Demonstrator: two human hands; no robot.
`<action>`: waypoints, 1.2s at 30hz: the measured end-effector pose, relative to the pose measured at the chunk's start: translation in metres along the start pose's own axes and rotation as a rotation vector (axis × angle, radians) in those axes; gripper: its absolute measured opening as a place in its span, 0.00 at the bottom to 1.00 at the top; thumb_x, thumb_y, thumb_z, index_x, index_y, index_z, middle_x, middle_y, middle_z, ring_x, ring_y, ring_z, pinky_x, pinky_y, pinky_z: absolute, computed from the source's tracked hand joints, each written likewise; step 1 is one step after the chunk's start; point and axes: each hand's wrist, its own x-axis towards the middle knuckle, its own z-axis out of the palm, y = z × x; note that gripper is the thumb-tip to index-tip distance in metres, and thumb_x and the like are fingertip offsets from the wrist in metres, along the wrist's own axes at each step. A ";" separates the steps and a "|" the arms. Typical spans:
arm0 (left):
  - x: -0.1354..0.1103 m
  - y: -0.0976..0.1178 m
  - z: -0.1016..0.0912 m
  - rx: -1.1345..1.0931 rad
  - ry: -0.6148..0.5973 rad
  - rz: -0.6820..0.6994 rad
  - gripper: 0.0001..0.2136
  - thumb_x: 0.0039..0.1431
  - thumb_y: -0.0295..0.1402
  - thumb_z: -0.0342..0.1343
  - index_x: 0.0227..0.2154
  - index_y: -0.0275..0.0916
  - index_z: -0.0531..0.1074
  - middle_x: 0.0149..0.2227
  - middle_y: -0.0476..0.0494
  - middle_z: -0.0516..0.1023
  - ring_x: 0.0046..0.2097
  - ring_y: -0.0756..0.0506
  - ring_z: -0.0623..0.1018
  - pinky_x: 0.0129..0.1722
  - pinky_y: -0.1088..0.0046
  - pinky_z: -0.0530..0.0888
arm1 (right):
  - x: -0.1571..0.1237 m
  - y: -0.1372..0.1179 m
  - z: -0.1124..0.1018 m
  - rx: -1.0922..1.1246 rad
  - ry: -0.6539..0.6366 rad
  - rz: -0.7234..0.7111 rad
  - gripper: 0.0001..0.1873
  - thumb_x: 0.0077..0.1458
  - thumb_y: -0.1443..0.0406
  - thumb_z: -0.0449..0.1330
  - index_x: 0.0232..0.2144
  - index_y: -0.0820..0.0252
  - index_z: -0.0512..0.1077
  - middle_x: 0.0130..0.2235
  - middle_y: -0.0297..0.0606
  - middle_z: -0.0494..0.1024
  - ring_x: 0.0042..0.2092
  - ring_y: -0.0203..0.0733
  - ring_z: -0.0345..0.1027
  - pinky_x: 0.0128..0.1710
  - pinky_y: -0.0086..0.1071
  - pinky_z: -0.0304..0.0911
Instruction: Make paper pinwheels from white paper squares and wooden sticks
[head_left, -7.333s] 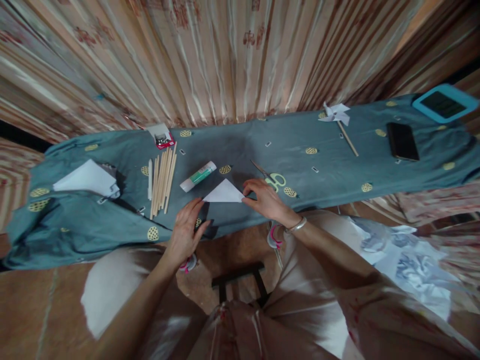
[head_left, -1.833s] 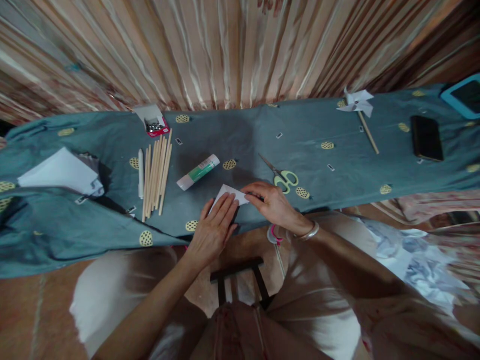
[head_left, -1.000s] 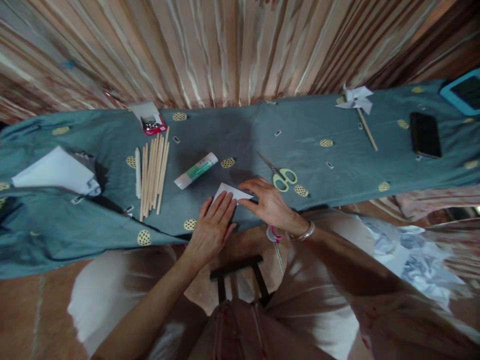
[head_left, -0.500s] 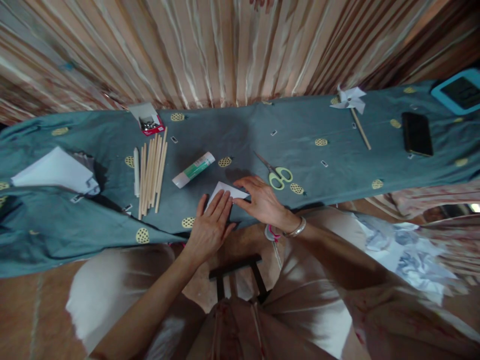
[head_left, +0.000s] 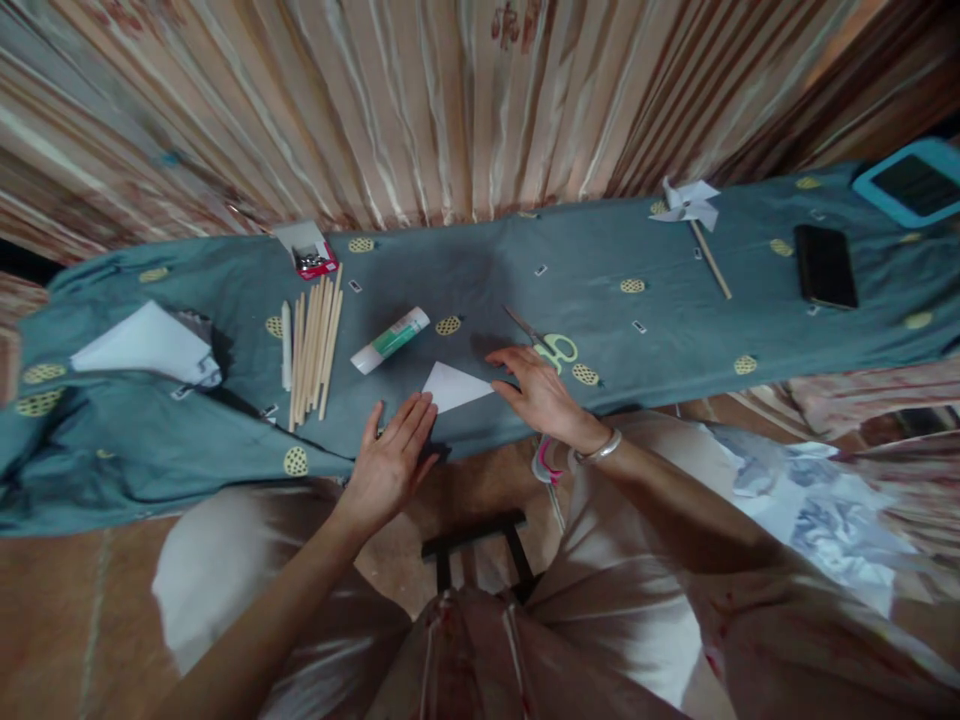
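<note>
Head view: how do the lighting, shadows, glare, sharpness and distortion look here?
In the head view, light is dim, with a broad soft shadow on the cloth beyond the folded paper; a small bright glint shows on the bangle; detail is soft, the glue stick's print unreadable; wide-angle stretch makes the curtain folds fan outward.

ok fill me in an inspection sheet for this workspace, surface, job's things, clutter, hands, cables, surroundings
Surface: teal cloth with a pineapple print, rumpled at the left
Job's things: white paper, flat on the cloth, pointed at its right end
Clutter: glue stick, scissors, wooden sticks, open box, pinwheel, phone
Hands: left hand flat, fingertips at the paper's lower left edge; right hand open, thumb at its right tip
Cables: nothing seen
Surroundings: striped curtain behind, brown floor below
</note>
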 end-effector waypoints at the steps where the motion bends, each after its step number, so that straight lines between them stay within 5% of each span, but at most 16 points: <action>1: -0.006 -0.003 -0.001 -0.001 0.004 -0.003 0.27 0.68 0.31 0.47 0.68 0.33 0.53 0.66 0.29 0.64 0.67 0.36 0.64 0.66 0.47 0.54 | -0.001 0.003 -0.001 0.000 0.008 -0.001 0.15 0.57 0.70 0.58 0.48 0.62 0.72 0.47 0.46 0.77 0.49 0.50 0.70 0.51 0.44 0.66; 13: -0.032 -0.004 -0.006 0.064 -0.001 -0.058 0.27 0.68 0.33 0.47 0.68 0.33 0.54 0.66 0.30 0.63 0.68 0.36 0.63 0.66 0.49 0.55 | 0.003 -0.002 -0.003 -0.024 0.015 -0.030 0.16 0.68 0.63 0.48 0.45 0.62 0.74 0.46 0.47 0.79 0.49 0.48 0.71 0.54 0.42 0.63; 19: -0.031 -0.003 -0.004 0.022 0.040 -0.077 0.25 0.68 0.33 0.48 0.65 0.34 0.58 0.64 0.29 0.66 0.67 0.36 0.64 0.65 0.48 0.57 | 0.015 -0.022 0.002 -0.062 -0.065 0.017 0.18 0.59 0.58 0.63 0.46 0.65 0.75 0.47 0.48 0.80 0.50 0.49 0.72 0.51 0.40 0.65; 24: -0.034 -0.004 -0.002 -0.072 0.119 -0.121 0.21 0.67 0.32 0.48 0.61 0.37 0.64 0.62 0.31 0.70 0.65 0.37 0.68 0.64 0.49 0.61 | 0.023 -0.034 -0.004 -0.042 -0.181 0.137 0.16 0.57 0.59 0.64 0.44 0.63 0.77 0.42 0.45 0.83 0.43 0.48 0.77 0.43 0.37 0.66; 30: -0.021 -0.004 -0.010 -0.399 0.229 -0.367 0.23 0.65 0.41 0.52 0.60 0.36 0.65 0.62 0.30 0.70 0.63 0.36 0.69 0.63 0.52 0.65 | 0.031 -0.026 0.000 0.327 -0.202 0.252 0.08 0.50 0.67 0.66 0.35 0.61 0.79 0.36 0.38 0.83 0.38 0.40 0.76 0.40 0.33 0.67; 33: 0.007 -0.009 -0.017 -0.714 0.303 -0.572 0.32 0.60 0.47 0.57 0.62 0.35 0.63 0.63 0.30 0.68 0.62 0.36 0.70 0.62 0.53 0.67 | 0.036 -0.019 -0.001 0.672 -0.192 0.301 0.09 0.45 0.65 0.68 0.32 0.62 0.77 0.31 0.35 0.81 0.33 0.37 0.74 0.36 0.30 0.66; 36: 0.044 -0.015 -0.022 -1.061 0.303 -0.647 0.32 0.49 0.51 0.64 0.52 0.34 0.73 0.53 0.32 0.78 0.51 0.37 0.78 0.52 0.60 0.74 | 0.040 -0.016 -0.009 0.902 -0.190 0.331 0.14 0.41 0.59 0.71 0.28 0.62 0.75 0.27 0.32 0.78 0.29 0.34 0.70 0.32 0.28 0.64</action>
